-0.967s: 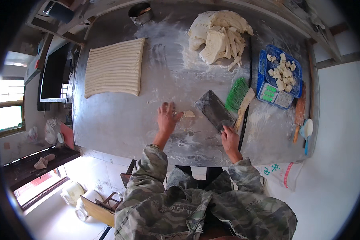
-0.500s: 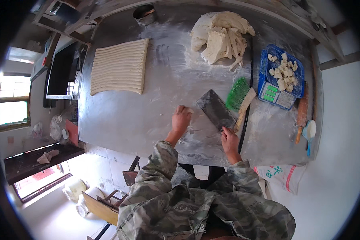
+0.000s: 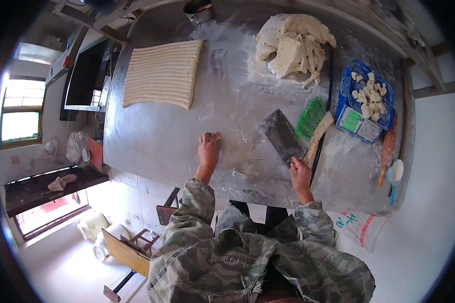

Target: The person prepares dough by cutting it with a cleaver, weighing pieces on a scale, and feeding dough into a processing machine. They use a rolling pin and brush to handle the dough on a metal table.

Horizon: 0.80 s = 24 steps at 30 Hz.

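Resting dough strips (image 3: 162, 76): a pale block of parallel ridges, running crosswise, flat on the grey table (image 3: 156, 134) at the far left.
Pot (image 3: 199, 14): dark, at the far edge of the table, right of the ridged block, partly cut by the upper limit of the view.
Left hand (image 3: 208, 149): fingers curled inward and closed, low at the table surface, near the middle of the work area.
Dough scrap (image 3: 218, 135): small, pale, gripped at the left fingertips; mostly hidden by the hand.
Blade (image 3: 282, 135): dark and rectangular, set diagonally on the table — its near corner meets the right hand.
Dough mass (image 3: 293, 50): large, pale, heaped beyond the blade, with loose folds on its near right side.
Right hand (image 3: 301, 178): closed, gripping the near end of the blade between thumb and fingers.
Brush (image 3: 311, 120): green bristles, wooden handle, lying just right of the blade.
Scale (image 3: 368, 132): blue body, lit green display, standing right of the brush.
Tray (image 3: 346, 83): blue, on the scale — holds small dough pieces (image 3: 373, 103).
Rolling pin (image 3: 388, 146): wooden, lying lengthwise just right of the scale.
Scoop (image 3: 393, 189): blue, filled with white powder, beside the rolling pin's near end.
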### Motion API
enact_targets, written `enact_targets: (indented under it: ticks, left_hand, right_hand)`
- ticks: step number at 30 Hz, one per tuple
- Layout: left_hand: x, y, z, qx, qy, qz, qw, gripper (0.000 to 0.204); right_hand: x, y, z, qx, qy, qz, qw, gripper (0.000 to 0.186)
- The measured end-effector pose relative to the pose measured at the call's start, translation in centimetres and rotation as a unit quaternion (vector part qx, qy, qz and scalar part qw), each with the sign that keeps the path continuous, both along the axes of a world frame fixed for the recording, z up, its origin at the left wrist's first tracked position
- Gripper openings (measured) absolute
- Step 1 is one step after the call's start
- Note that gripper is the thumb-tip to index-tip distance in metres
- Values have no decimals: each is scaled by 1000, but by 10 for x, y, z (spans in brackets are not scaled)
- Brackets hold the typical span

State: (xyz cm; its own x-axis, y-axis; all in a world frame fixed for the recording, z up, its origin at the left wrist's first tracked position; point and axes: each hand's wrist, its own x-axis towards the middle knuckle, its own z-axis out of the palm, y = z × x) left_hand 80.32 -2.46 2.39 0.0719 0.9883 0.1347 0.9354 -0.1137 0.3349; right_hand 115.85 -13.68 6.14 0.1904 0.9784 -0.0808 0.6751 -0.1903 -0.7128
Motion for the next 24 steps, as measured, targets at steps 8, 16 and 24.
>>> enact_targets:
  ticks: [8, 16, 24]
  left_hand:
    - [-13, 26, 2, -39, -122, 72, 989, 14]
    - [-48, 73, -1, -12, -104, 113, 988, 23]
    - [20, 3, 41, -323, -706, 211, 594, 34]
  right_hand:
    - [8, 1, -10, -17, -1, -6, 1000, 26]
    - [-8, 2, 9, -37, 39, -18, 998, 27]
    - [-101, 66, 51, -74, 243, 1, 967, 34]
